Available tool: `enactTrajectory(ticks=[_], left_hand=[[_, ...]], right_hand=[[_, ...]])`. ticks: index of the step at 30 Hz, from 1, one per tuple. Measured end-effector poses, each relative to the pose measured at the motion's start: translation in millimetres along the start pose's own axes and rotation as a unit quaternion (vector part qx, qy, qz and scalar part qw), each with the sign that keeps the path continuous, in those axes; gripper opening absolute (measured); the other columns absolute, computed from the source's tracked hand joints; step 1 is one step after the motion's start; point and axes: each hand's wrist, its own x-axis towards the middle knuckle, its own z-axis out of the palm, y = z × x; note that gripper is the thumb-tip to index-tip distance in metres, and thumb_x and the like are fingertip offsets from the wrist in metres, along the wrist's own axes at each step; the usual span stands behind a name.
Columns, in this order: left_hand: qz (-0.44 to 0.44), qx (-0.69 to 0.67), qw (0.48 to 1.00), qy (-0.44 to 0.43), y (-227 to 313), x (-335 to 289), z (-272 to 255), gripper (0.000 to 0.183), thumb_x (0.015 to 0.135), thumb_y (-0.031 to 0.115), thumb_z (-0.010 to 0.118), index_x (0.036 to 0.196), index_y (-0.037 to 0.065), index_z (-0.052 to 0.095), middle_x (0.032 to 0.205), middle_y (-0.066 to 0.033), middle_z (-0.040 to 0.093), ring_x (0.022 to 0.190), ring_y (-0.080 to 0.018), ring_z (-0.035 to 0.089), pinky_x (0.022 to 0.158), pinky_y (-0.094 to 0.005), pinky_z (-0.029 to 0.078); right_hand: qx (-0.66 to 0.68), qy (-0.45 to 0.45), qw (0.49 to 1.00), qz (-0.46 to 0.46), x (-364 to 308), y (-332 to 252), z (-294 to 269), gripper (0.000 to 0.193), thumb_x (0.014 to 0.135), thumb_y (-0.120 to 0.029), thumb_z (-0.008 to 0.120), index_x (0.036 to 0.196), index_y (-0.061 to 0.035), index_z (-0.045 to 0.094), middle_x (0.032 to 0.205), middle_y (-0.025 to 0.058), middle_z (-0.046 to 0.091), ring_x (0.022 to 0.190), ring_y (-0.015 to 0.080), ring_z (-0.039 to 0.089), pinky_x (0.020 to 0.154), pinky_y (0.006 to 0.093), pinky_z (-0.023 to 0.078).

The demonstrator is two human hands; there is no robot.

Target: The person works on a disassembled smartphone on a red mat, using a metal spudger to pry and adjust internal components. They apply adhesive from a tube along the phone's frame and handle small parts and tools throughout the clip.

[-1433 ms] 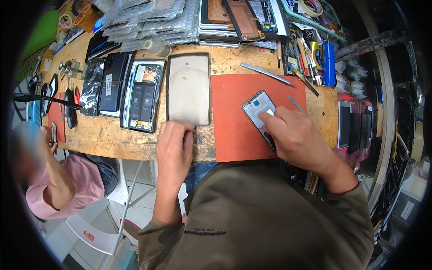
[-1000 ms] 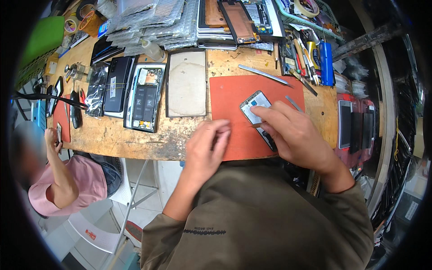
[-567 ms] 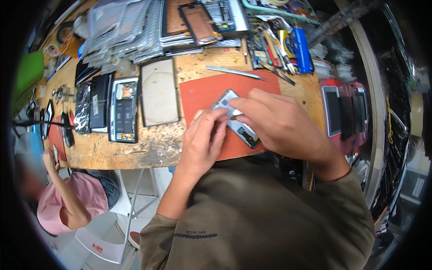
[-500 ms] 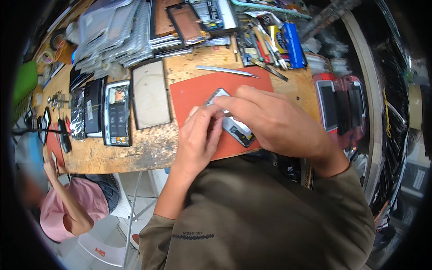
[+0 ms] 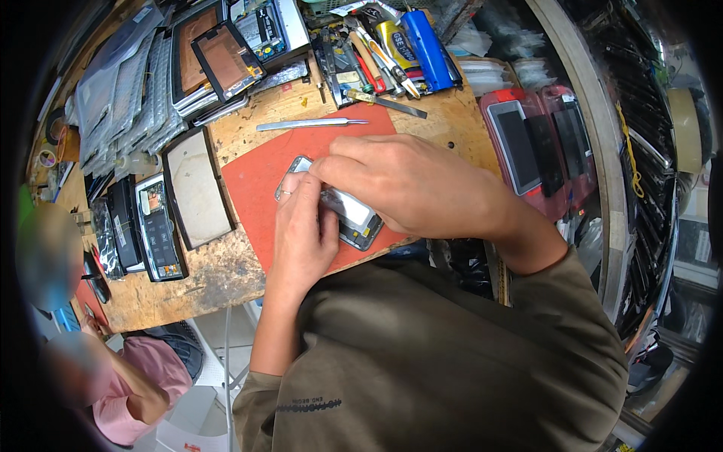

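An opened phone frame [image 5: 348,209], with a silvery-white inner panel and dark parts at its lower end, lies slanted on a reddish-orange mat [image 5: 245,184]. My left hand [image 5: 300,237], with a ring on one finger, grips the frame's left side near its upper end. Over that same end bends my right hand [image 5: 403,177], thumb and fingers pinched together beside the left fingertips. Whatever the pinch holds, if anything, is hidden. Beyond the hands, a slim silver pointed tool [image 5: 309,124] rests across the mat's far part.
Left of the mat are a dark-edged flat panel [image 5: 197,188] and an opened phone [image 5: 160,226]. Stacked bubble-wrap sleeves [image 5: 124,98] and screens stand behind. Hand tools [image 5: 376,64] cluster at the back; red-cased devices [image 5: 520,143] sit right. A person in pink [image 5: 143,384] sits at left.
The whole scene has shifted left and turned slightly in view. Both hands stay at the frame's upper end, and more of its pale inside now shows between them.
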Motion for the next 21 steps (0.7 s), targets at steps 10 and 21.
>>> enactTrajectory(ticks=[10,21], left_hand=[[-0.006,-0.007,1.000,-0.012,-0.2,-2.9,9.9,0.055,0.076,-0.014,0.058,0.131,-0.005,0.058,0.109,-0.0253,0.061,0.104,-0.0456,0.059,0.094,-0.0517,0.047],[-0.038,-0.030,0.999,-0.018,-3.0,-7.5,9.1,0.049,0.080,-0.015,0.059,0.127,-0.003,0.061,0.109,-0.0250,0.065,0.108,-0.0444,0.062,0.095,-0.0510,0.049]], right_hand=[[0.013,-0.035,0.999,0.032,-7.2,6.4,2.8,0.050,0.076,0.009,0.068,0.125,0.0005,0.061,0.110,0.0174,0.066,0.101,0.0429,0.069,0.081,0.0496,0.057],[-0.067,-0.070,0.995,0.030,-4.5,-0.8,8.2,0.032,0.092,-0.007,0.062,0.123,-0.0015,0.063,0.103,0.0152,0.062,0.097,0.0359,0.068,0.080,0.0460,0.055]])
